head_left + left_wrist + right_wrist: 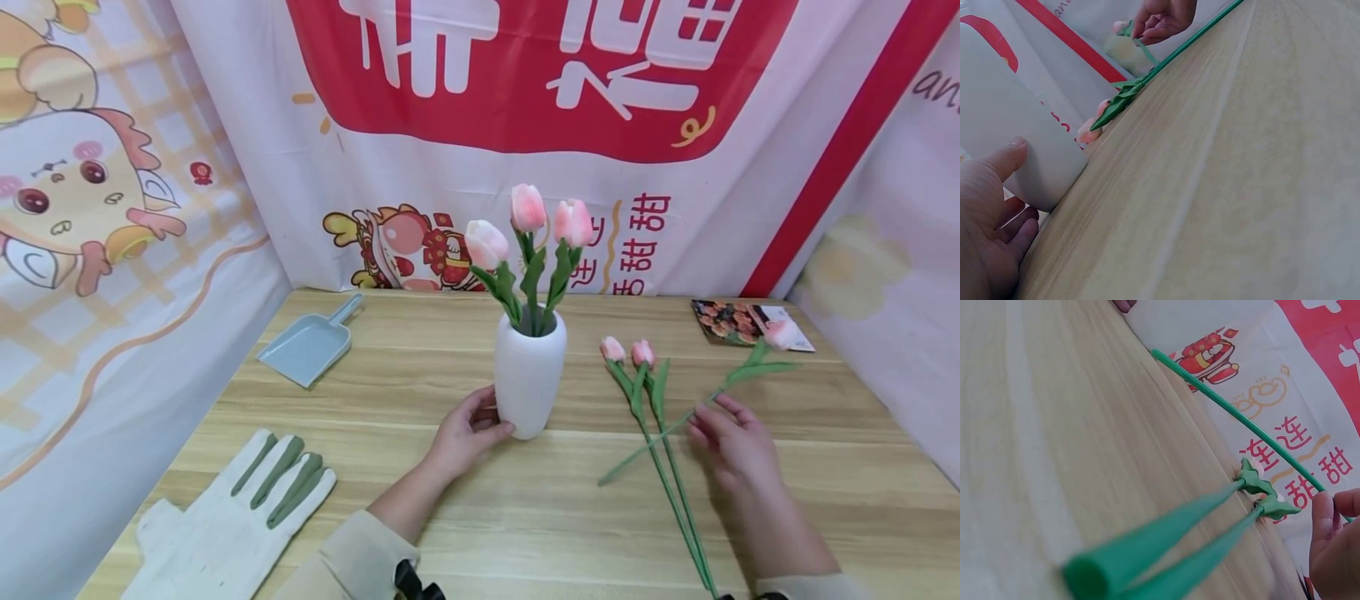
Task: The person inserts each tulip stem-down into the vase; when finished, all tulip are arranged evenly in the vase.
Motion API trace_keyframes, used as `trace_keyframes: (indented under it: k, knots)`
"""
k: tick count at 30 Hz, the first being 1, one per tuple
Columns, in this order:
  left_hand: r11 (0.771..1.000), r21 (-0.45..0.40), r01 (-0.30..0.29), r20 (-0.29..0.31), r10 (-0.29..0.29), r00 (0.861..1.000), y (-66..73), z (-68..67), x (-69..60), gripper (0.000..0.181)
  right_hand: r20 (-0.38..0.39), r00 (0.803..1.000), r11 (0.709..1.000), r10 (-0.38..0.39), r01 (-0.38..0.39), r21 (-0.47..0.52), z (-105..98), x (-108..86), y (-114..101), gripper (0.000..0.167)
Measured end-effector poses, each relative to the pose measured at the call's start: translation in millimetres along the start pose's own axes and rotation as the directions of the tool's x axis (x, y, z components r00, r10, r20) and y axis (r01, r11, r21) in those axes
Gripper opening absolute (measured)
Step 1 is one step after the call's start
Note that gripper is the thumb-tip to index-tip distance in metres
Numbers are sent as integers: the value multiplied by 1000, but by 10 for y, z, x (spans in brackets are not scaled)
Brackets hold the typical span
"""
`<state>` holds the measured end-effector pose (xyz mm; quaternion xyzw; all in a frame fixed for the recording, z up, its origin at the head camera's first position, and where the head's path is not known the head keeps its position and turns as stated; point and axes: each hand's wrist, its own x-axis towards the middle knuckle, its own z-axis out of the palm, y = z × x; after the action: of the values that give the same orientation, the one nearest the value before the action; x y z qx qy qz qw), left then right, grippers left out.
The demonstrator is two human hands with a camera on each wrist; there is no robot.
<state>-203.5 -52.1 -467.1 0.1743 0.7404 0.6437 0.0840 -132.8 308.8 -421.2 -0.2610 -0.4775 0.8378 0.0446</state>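
A white vase (531, 379) stands upright mid-table with three pink tulips (573, 222) in it. Low on its left side, my left hand (463, 435) grips it, the thumb on the near face and the other fingers partly hidden behind. In the left wrist view the thumb presses the vase wall (1029, 128). To the right, my right hand (738, 446) pinches the stem of a single tulip (780, 335) raised above the table, its bare end pointing toward the vase. Below that stem, two more tulips (642, 353) lie side by side on the wood.
At the left front lies a white and green glove (217, 521). A grey-blue dustpan (311, 343) rests at the back left. Near the back right edge is a printed flower card (723, 323). Printed cloth (450, 158) hangs behind the wooden table (420, 350).
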Motion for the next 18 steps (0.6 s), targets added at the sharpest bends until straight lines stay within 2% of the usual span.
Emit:
trace_keyframes:
  k: [3, 11, 18]
  knots:
    - [1000, -9, 7, -6, -7, 1000, 6, 3, 2, 58, -20, 1000, 999, -12, 12, 33, 47, 2, 0, 40]
    - [1000, -12, 11, -10, -11, 1000, 12, 8, -3, 58, -94, 995, 991, -39, 50, 123, 156, 13, -6, 42]
    - [1000, -14, 3, -9, -3, 1000, 23, 9, -10, 57, -146, 985, 968, -95, 126, 218, 247, 34, -52, 44]
